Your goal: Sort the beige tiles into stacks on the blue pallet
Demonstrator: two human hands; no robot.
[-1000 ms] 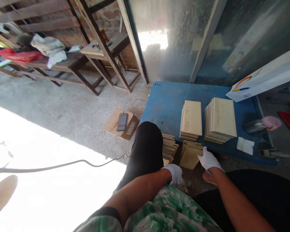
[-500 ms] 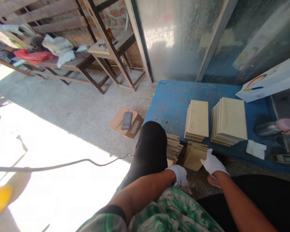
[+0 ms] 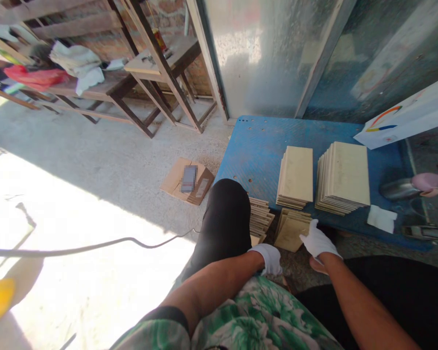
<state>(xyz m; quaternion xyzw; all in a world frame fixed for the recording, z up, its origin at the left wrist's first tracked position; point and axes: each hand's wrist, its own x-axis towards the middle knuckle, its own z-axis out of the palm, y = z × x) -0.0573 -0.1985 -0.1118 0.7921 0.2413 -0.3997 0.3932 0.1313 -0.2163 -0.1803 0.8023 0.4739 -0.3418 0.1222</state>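
My right hand (image 3: 319, 241), in a white glove, is at the right edge of a low stack of thin wooden boards (image 3: 290, 235). Two of its fingertips point apart, one of them over the top board; the other fingers are hidden. My left hand (image 3: 271, 258), also white-gloved, is bent down close to my body, just below the boards. Its fingers are turned away, so anything in them is hidden. Left of the low stack, another pile of boards (image 3: 261, 218) lies partly behind my knee.
A blue platform (image 3: 255, 146) bears two taller board stacks (image 3: 300, 172) (image 3: 348, 170), a folded white cloth (image 3: 382, 218) and a metal flask with a pink top (image 3: 399, 188). A cardboard box (image 3: 202, 188) with a phone-like object on it stands on the floor. A cable (image 3: 131, 239) crosses the ground at left.
The view has shifted slightly, so everything sits a little higher and further left. Both hands keep nearly the same pose beside the boards.
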